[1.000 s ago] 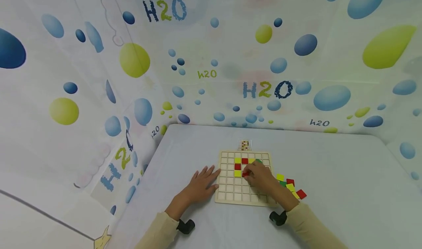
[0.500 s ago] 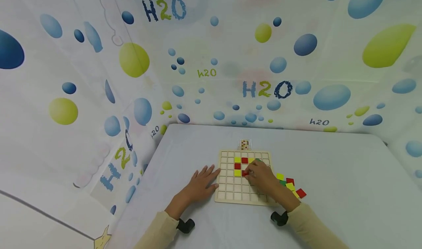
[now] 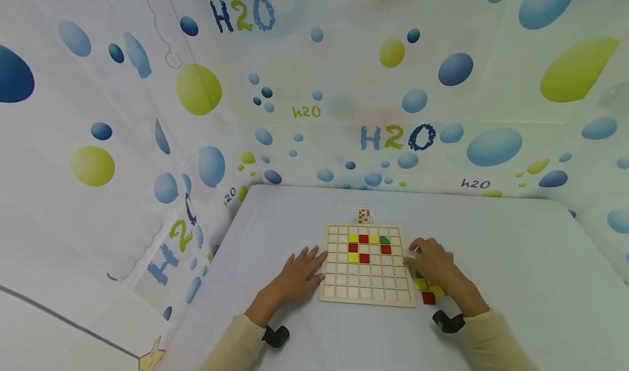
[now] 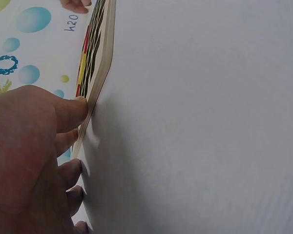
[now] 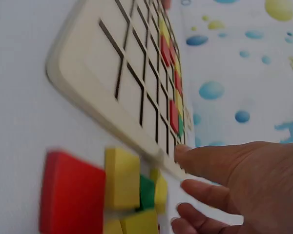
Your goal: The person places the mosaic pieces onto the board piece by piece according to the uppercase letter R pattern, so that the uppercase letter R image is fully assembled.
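A pale wooden grid board (image 3: pixel 340 293) lies flat on the table. Red, yellow and green tiles fill some of its upper cells, including a red tile (image 3: pixel 364 258) and a green piece (image 3: pixel 385 240). My left hand (image 3: pixel 297 278) rests at the board's left edge with fingers spread; in the left wrist view its thumb touches the edge. At the right edge, my right hand (image 3: pixel 434 261) hovers over the loose tiles, partly hiding them. In the right wrist view its fingers (image 5: pixel 205 192) are loosely bent, with nothing seen between them; the thumb is by the board's rim.
Several loose tiles lie just right of the board, among them a red tile (image 3: pixel 429 298) and a yellow tile (image 3: pixel 421 284). A small printed pattern card (image 3: pixel 363 215) is behind the board. A patterned sheet (image 3: pixel 339 87) hangs beyond the table.
My right hand has left the red tile in its board cell and moved right to the loose tiles. Those tiles have shifted, a red one toward me. The left hand has stayed put.
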Tool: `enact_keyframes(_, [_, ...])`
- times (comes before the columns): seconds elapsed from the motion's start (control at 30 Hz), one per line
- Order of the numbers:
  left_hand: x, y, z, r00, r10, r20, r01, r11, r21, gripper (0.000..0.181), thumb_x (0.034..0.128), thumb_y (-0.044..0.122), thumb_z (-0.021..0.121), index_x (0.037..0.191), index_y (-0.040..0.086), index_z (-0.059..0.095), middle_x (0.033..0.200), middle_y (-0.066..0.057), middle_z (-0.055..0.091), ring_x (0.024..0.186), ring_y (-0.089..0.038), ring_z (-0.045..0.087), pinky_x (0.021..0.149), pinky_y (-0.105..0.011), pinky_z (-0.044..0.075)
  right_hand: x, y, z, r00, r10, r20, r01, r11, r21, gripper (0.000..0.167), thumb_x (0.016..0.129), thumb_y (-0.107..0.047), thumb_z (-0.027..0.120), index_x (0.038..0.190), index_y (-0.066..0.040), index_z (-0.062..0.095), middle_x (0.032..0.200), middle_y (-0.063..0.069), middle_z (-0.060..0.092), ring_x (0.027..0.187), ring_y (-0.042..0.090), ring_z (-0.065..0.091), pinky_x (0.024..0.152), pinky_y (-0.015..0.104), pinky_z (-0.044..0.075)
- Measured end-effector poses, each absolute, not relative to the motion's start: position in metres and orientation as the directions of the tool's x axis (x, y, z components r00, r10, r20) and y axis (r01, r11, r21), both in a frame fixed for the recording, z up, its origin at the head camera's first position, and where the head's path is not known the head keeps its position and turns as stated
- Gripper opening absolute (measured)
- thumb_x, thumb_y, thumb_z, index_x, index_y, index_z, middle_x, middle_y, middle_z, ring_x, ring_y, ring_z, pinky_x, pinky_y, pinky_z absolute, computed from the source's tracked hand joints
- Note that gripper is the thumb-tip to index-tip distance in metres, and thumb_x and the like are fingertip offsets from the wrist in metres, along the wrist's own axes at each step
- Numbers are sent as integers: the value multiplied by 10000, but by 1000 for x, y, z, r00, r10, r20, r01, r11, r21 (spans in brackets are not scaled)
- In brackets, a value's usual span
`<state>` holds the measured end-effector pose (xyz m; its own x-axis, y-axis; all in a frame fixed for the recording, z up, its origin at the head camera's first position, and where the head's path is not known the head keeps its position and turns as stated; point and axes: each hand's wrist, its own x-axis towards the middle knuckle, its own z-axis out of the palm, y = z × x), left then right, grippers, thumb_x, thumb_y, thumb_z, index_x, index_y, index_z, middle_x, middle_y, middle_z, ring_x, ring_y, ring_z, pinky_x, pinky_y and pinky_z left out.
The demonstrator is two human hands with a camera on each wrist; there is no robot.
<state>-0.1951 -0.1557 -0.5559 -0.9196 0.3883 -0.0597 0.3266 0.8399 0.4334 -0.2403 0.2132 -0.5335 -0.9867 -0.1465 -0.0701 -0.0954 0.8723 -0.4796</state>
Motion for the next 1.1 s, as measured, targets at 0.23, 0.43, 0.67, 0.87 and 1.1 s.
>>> enact_keyframes(0.23, [-195, -153, -554, -921, 386, -60, 325, 842, 431, 609, 1094, 369, 537, 1656, 197, 377, 1728, -121, 299, 1611, -415, 213, 1262, -673, 172, -245, 232, -532, -984, -124, -130, -50, 886, -461, 234, 982, -198, 736, 1153, -55, 664, 1075, 181, 616, 1002, 337, 571, 863, 624, 413])
enact_keyframes(0.43, [-194, -149, -552, -922, 383, -61, 318, 836, 448, 603, 1091, 357, 545, 1650, 191, 389, 1724, -127, 307, 1607, -420, 222, 1258, -682, 171, -251, 239, -535, -982, -133, -132, -51, 868, -495, 314, 991, -233, 735, 1209, -28, 642, 1139, 206, 627, 1042, 355, 578, 907, 656, 414])
enact_keyframes(0.67, [-194, -146, -550, -928, 364, -78, 297, 850, 435, 604, 1092, 364, 544, 1651, 198, 387, 1728, -114, 305, 1611, -405, 222, 1264, -667, 174, -255, 243, -542, -980, -160, -115, -77, 848, -524, 313, 980, -140, 739, 1239, -5, 628, 1155, 211, 611, 1041, 343, 560, 921, 641, 450])
enact_keyframes(0.87, [-195, -145, -550, -931, 356, -77, 291, 854, 432, 605, 1090, 363, 547, 1650, 197, 390, 1727, -118, 306, 1610, -407, 224, 1260, -675, 175, -259, 242, -547, -982, -187, -31, -142, 833, -535, 289, 993, -115, 727, 1245, -2, 640, 1158, 206, 609, 1028, 327, 557, 941, 618, 472])
enact_keyframes(1.1, [-194, -141, -547, -935, 345, -79, 277, 854, 440, 604, 1087, 361, 546, 1647, 193, 396, 1726, -120, 307, 1609, -412, 222, 1261, -678, 168, -266, 233, -547, -982, -189, -15, -147, 807, -572, 312, 1013, -153, 701, 1278, 0, 642, 1212, 212, 600, 1054, 324, 578, 949, 559, 513])
